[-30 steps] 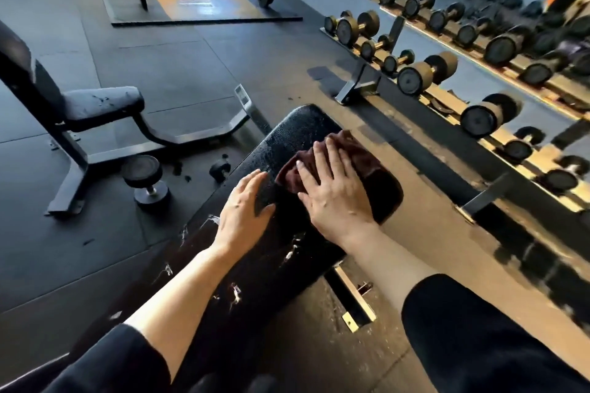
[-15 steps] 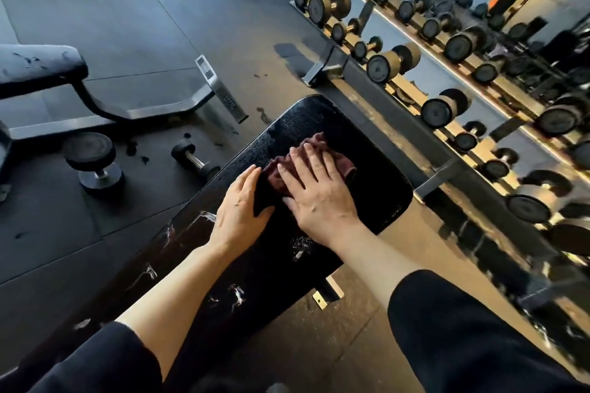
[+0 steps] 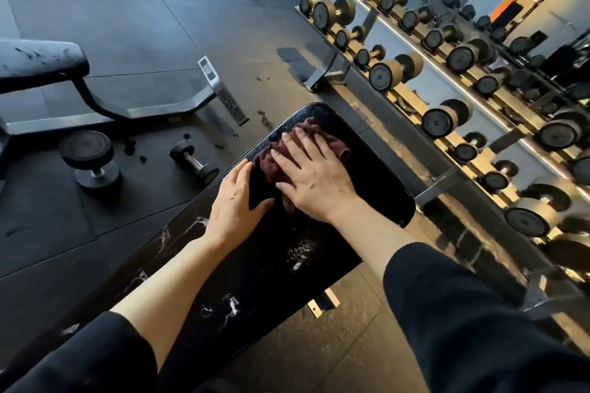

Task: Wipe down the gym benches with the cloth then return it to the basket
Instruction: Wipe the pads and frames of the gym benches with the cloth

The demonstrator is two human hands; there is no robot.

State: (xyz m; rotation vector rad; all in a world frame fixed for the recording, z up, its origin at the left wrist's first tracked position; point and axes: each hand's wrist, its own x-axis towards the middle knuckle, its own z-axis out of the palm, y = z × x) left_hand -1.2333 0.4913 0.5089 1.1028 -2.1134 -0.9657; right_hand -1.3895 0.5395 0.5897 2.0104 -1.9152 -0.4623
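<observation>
A black padded bench (image 3: 367, 198) with worn white cracks runs from the bottom left toward the middle. Near its far end lies a crumpled dark red cloth (image 3: 271, 163). My right hand (image 3: 314, 177) presses flat on the cloth with straight, spread fingers and covers most of it. My left hand (image 3: 234, 201) rests flat on the bench pad just left of the cloth, its thumb reaching toward the right hand. No basket is in view.
A second bench (image 3: 41, 62) with a metal frame stands at the left. Two loose dumbbells (image 3: 194, 163) lie on the rubber floor between the benches. A long dumbbell rack (image 3: 447, 96) and a mirror line the right side. A barbell platform sits at the far top.
My right hand has slid the cloth from the bench's right edge toward its left side and far end. The left hand has stayed on the pad. The view has tilted downward.
</observation>
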